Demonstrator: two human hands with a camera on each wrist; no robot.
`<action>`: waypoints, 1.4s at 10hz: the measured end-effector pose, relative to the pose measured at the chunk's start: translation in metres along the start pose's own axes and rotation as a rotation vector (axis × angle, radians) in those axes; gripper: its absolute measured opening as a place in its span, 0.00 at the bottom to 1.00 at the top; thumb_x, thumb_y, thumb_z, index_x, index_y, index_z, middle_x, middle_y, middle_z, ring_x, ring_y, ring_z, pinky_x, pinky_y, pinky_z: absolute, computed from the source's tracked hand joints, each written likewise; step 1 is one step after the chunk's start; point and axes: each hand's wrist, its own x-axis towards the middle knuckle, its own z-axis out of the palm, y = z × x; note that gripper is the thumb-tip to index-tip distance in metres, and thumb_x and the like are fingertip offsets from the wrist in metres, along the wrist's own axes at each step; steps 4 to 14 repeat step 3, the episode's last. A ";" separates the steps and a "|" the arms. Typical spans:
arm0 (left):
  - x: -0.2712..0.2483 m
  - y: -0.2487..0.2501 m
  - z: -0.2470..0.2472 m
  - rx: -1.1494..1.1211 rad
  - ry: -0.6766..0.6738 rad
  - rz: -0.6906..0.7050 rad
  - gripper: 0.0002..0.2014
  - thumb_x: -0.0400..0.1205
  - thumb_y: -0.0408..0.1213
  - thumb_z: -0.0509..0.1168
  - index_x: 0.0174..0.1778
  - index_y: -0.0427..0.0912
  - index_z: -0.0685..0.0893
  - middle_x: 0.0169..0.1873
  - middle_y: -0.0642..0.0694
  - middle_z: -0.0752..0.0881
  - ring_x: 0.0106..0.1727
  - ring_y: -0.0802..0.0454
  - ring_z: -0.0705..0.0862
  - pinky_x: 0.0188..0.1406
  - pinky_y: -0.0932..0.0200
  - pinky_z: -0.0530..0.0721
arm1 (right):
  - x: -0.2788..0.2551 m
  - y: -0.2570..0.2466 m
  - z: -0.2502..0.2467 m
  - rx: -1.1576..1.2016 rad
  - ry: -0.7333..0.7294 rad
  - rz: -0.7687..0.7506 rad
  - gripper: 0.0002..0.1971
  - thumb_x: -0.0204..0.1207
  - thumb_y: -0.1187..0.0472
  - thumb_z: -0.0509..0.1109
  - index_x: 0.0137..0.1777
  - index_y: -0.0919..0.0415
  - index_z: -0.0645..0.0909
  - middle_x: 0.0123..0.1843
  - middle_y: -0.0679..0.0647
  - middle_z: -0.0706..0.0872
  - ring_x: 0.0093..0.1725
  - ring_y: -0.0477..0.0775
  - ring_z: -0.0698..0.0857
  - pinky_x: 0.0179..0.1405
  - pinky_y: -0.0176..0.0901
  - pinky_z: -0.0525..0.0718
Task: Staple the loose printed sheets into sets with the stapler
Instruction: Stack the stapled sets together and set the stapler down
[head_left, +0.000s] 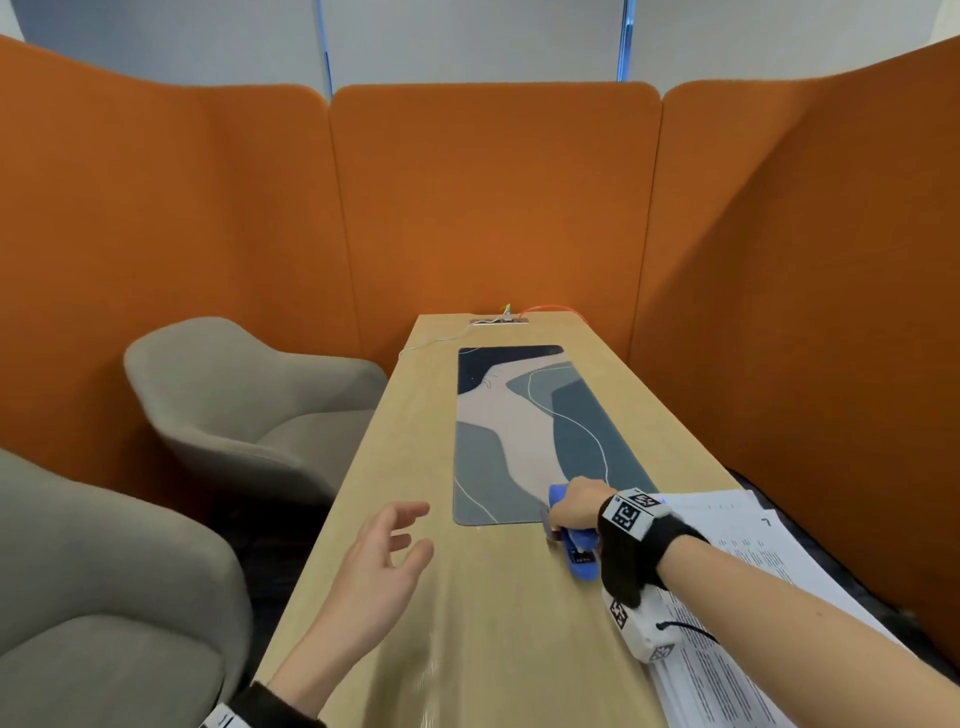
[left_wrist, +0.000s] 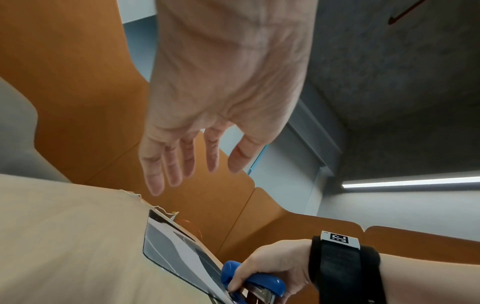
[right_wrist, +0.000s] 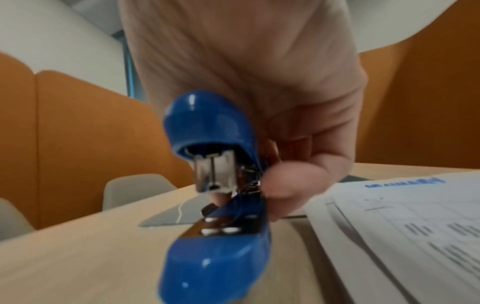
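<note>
Right hand (head_left: 576, 506) grips the glossy blue plastic stapler with a metal magazine (head_left: 574, 545), fingers curled round its rear. The stapler's mouth is gaping: top arm raised, base on the light wooden table (head_left: 493, 623), seen close in the right wrist view (right_wrist: 215, 205). It sits at the near right corner of the long patterned grey-blue desk mat (head_left: 519, 431), just left of the paper.

The stack of loose white printed sheets (head_left: 753, 561) lies along the table's right edge, under the right forearm; sheets fanned slightly, none in the stapler's mouth.

Left hand (head_left: 384, 561) hovers above the table left of the stapler, palm down, fingers spread and relaxed, holding nothing. Well apart from the sheets.

Surroundings: orange felt booth panels (head_left: 493, 197), two grey upholstered armchairs (head_left: 244, 405) to the left, and a cable socket plate (head_left: 498, 321) at the far end of the table.
</note>
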 end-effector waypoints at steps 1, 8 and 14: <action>0.012 0.006 0.001 -0.009 -0.026 0.005 0.13 0.84 0.37 0.62 0.62 0.58 0.77 0.62 0.57 0.77 0.58 0.64 0.79 0.51 0.64 0.74 | -0.008 0.001 0.005 -0.079 0.038 -0.022 0.10 0.74 0.56 0.71 0.42 0.60 0.73 0.57 0.59 0.85 0.60 0.57 0.85 0.50 0.43 0.80; 0.064 0.014 -0.003 -0.057 -0.030 0.008 0.13 0.83 0.35 0.63 0.56 0.60 0.81 0.56 0.62 0.81 0.54 0.66 0.82 0.46 0.70 0.77 | 0.005 0.015 0.022 -0.037 0.071 -0.051 0.09 0.78 0.54 0.63 0.54 0.58 0.75 0.70 0.57 0.78 0.69 0.58 0.79 0.62 0.40 0.77; 0.064 0.014 -0.003 -0.057 -0.030 0.008 0.13 0.83 0.35 0.63 0.56 0.60 0.81 0.56 0.62 0.81 0.54 0.66 0.82 0.46 0.70 0.77 | 0.005 0.015 0.022 -0.037 0.071 -0.051 0.09 0.78 0.54 0.63 0.54 0.58 0.75 0.70 0.57 0.78 0.69 0.58 0.79 0.62 0.40 0.77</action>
